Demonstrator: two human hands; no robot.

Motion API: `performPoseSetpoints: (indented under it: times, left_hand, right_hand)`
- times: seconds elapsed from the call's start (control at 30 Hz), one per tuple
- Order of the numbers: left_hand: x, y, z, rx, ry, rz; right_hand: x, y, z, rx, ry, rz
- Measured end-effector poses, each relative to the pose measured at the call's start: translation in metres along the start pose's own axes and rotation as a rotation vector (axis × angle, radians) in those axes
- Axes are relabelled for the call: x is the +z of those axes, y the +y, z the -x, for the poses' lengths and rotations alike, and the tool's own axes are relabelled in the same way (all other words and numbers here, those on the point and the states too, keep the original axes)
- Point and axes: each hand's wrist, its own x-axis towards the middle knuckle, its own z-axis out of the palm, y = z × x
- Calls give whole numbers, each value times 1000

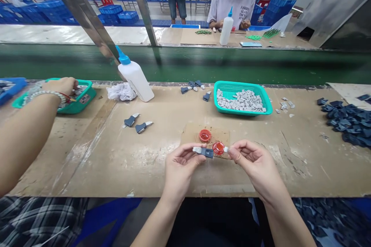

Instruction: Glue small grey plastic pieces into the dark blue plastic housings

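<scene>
Slate-blue plastic part with a white tip is held above the desk, its long axis running left to right. The white tip points toward the person's left, and the blunt blue end faces a small white piece. The left hand pinches the part between thumb and fingers, while the right hand pinches that piece at the fingertips. Both are over a cardboard pad, with a red cap just below the gap between them and a second red cap near. A slip looks likeliest: a loose fingertip grip could drop the tiny piece into the cap, or a tilted part could knock its rim.
</scene>
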Motion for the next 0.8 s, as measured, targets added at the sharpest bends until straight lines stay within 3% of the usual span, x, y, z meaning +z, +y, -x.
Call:
performPoseSetpoints:
  times: [0.17, 0.4, 0.6, 0.8]
  left_hand:
    - [13, 0, 1, 27, -59, 42]
    - [12, 4, 3, 34, -50, -13]
    - [11, 3, 4, -22, -69, -49]
    - [8, 3, 1, -48, -86, -39]
  right_hand:
    - [11, -4, 7, 4, -69, -11]
    - [13, 2, 4, 45, -121, 51]
    - [6, -1, 2, 90, -298, 172]
    - [12, -6, -5, 60, -424, 115]
